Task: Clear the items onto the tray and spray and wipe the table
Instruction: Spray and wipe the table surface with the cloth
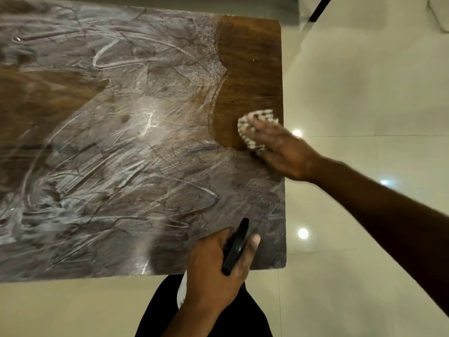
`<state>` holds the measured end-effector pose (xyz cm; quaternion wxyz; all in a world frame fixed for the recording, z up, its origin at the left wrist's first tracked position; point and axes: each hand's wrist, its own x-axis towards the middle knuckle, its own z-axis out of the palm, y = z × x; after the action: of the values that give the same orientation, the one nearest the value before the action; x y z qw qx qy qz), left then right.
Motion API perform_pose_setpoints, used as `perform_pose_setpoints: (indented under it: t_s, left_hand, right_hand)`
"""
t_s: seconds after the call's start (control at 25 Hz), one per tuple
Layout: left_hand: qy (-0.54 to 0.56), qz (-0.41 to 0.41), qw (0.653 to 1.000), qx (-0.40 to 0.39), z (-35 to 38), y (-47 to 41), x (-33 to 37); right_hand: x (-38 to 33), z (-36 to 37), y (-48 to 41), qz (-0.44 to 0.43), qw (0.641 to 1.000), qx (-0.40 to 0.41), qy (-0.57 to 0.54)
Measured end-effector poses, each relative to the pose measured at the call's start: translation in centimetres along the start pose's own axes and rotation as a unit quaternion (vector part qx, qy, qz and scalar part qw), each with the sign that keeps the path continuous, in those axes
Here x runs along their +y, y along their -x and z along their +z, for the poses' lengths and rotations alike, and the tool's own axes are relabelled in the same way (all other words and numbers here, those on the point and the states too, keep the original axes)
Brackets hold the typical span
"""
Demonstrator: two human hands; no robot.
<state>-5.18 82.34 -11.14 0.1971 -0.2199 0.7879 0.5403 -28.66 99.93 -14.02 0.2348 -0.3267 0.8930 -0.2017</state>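
The brown wooden table (pixel 247 57) fills the left and middle of the head view, most of it covered in whitish wet smears. A clean dark patch runs along its right side. My right hand (pixel 284 152) presses a checkered cloth (pixel 257 120) flat on the table near the right edge, at the border of that clean patch. My left hand (pixel 216 271) is at the near edge, closed around the black head of a spray bottle (pixel 237 246); the bottle's body is hidden under the hand. No tray or other items are in view.
Glossy pale floor tiles (pixel 364 93) lie to the right of and below the table, with bright light reflections. My dark-clothed legs (pixel 206 322) stand against the near edge. A dark strip and white furniture sit at the top right corner.
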Motion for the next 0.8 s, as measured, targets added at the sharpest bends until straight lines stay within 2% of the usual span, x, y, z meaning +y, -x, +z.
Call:
perform_pose_setpoints:
  t_s: [0.08,0.16,0.24,0.36,0.44,0.52,0.64,0.72,0.8]
  left_hand:
    - [-0.008,-0.008,1.000,0.014,-0.3,0.4,-0.7]
    - [0.005,-0.026,0.999,0.018,-0.4,1.0,-1.4]
    - [0.034,-0.042,0.998,0.010,-0.6,1.5,-2.0]
    - [0.003,-0.030,1.000,0.000,-0.8,2.4,-2.5]
    - [-0.002,-0.016,1.000,0.011,-0.8,2.8,-2.5]
    - [0.010,-0.004,1.000,0.022,-0.9,2.7,-2.7]
    - [0.013,0.003,1.000,0.013,-1.8,2.8,-3.4]
    - [0.016,-0.005,1.000,-0.001,-2.2,3.1,-3.7]
    - [0.015,-0.007,1.000,0.005,-2.6,3.3,-4.0]
  right_hand:
    - [-1.1,1.8,4.5,-0.115,0.991,-0.060,0.043]
    - [-0.1,1.3,6.9,-0.157,0.982,-0.078,0.074]
    - [1.7,0.2,6.3,-0.097,0.992,-0.037,0.075]
    - [1.8,-0.3,2.1,0.051,0.997,0.041,0.029]
    - [-0.8,1.3,0.3,0.084,0.995,0.047,0.024]
    - [-3.8,3.9,1.7,-0.008,0.998,0.004,0.063]
    - [-5.1,6.2,7.9,-0.163,0.975,-0.088,0.124]
    - [-2.9,4.5,10.2,-0.179,0.970,-0.087,0.140]
    - [-0.6,2.9,9.9,-0.128,0.981,-0.047,0.140]
